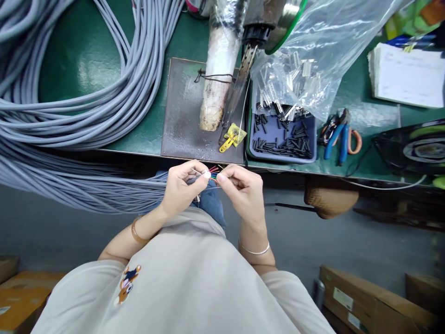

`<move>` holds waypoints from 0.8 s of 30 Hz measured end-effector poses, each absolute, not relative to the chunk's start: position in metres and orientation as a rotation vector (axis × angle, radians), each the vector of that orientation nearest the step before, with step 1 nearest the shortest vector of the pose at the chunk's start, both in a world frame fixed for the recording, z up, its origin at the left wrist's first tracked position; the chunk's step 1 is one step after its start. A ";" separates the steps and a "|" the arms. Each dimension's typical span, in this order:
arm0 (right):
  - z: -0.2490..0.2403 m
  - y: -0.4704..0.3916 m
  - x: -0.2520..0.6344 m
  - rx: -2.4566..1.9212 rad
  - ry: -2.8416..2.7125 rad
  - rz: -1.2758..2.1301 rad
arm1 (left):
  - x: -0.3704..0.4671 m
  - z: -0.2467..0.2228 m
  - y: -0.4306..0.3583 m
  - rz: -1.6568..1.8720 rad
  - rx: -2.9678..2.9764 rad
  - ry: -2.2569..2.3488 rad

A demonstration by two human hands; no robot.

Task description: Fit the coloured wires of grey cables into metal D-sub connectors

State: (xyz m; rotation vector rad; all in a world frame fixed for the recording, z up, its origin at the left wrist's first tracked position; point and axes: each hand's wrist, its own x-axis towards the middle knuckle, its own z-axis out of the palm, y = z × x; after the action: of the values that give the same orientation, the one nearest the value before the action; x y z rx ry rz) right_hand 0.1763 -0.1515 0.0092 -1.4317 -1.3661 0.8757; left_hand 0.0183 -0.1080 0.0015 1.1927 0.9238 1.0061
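I've got left hand (pixel 184 185) pinching thin, multicoloured insulated wires (pixel 213 176), right hand (pixel 243 188) pinching at their right; can't tell which strand. Flat dark-grey plate (pixel 182 109) just far.

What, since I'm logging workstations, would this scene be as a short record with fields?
Left hand: fingers pinched on coloured wires
Right hand: fingertips at the same wires
Bench: green, grey cables coiled at left
Tray: near the bench's front edge, small black pieces inside
Right of tray: blue-handled pliers
Far right: stack of paper
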 end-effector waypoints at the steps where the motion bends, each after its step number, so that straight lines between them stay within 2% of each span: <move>1: 0.009 -0.152 0.176 -1.433 -1.332 0.891 | 0.018 0.000 -0.107 1.012 1.162 0.911; 5: 0.007 -0.153 0.178 -1.433 -1.198 0.890 | 0.017 -0.005 -0.106 1.030 1.098 0.883; 24: 0.006 -0.149 0.172 -1.547 -1.211 0.951 | 0.019 -0.005 -0.111 1.038 1.115 0.929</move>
State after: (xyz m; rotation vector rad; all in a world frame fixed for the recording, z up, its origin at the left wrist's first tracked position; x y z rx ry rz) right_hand 0.1715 -0.1494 0.0059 -1.5474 -1.2111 0.9509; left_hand 0.0194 -0.1106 -0.0054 1.1152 0.9293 1.0377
